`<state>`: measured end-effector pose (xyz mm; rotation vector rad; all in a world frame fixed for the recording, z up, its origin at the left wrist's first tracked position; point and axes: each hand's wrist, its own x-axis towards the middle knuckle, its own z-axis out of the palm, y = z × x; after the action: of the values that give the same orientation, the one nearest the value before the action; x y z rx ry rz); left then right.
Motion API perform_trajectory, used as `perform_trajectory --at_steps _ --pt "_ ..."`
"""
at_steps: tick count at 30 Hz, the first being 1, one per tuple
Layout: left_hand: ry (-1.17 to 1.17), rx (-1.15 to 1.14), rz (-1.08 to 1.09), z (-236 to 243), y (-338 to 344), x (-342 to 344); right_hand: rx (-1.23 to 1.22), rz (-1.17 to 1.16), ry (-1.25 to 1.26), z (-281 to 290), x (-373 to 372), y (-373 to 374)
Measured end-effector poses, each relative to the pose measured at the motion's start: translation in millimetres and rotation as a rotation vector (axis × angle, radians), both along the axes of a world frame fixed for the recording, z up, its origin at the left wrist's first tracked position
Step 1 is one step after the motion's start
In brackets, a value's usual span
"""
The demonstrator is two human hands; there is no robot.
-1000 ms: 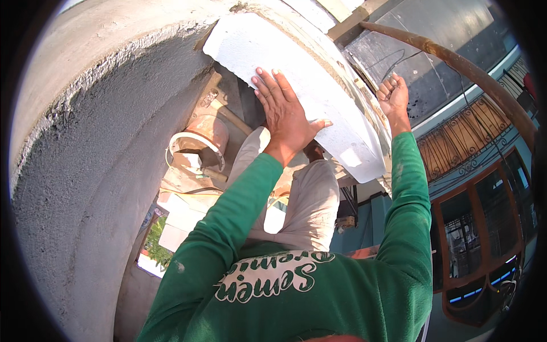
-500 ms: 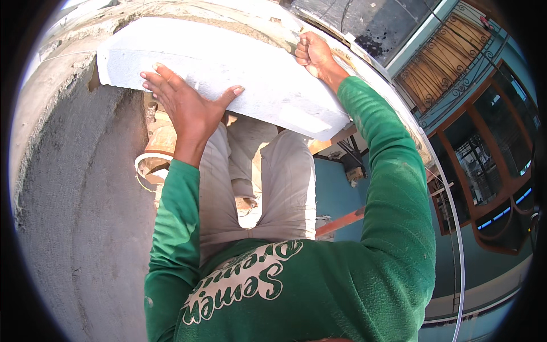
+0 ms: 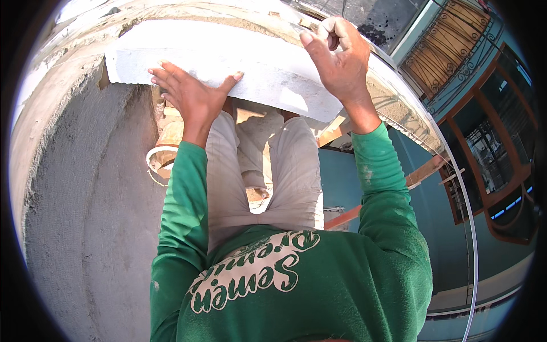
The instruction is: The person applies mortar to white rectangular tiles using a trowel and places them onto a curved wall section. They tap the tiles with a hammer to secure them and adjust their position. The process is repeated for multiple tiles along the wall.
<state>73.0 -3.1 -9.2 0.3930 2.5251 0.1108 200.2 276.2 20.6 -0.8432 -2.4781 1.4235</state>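
Observation:
My left hand (image 3: 192, 98) lies with spread fingers on the near face of a long white block (image 3: 216, 48), which spans the upper middle along a rough mortar-edged ledge (image 3: 394, 104). My right hand (image 3: 341, 60) is raised at the block's right part, its fingers curled; whether it holds something small I cannot make out. Beneath the block are my legs in pale trousers (image 3: 293, 171). An orange bucket (image 3: 171, 137) with a pale rim sits partly hidden beside my left arm.
A rough grey curved wall (image 3: 68, 182) runs down the left. On the right, beyond the edge, are a teal building with wood-framed windows (image 3: 496, 137), an ornate metal grille (image 3: 444, 43) and a dark surface at the top (image 3: 376, 17). A wooden piece (image 3: 427, 168) juts below the ledge.
My view and the block have shifted, the block now lying flatter across the picture. My left hand stays on it; my right hand, still curled, has turned and come nearer the camera.

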Motion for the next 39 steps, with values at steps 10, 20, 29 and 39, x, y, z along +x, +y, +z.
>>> perform_trajectory --at_steps 10,20,29,39 --pt "-0.024 -0.032 0.072 1.5 4.1 -0.7 0.41 0.354 -0.585 8.0 96.8 -85.1" --pt "-0.033 0.001 0.173 13.6 11.8 3.0 0.274 0.503 -0.545 -19.6 96.0 -82.3" --pt "-0.063 -0.013 0.224 21.2 21.2 4.6 0.334 0.537 -0.466 -23.7 103.0 -74.4" --pt "-0.087 -0.003 0.258 28.1 19.7 -2.7 0.319 0.492 -0.479 -18.8 99.1 -84.2"
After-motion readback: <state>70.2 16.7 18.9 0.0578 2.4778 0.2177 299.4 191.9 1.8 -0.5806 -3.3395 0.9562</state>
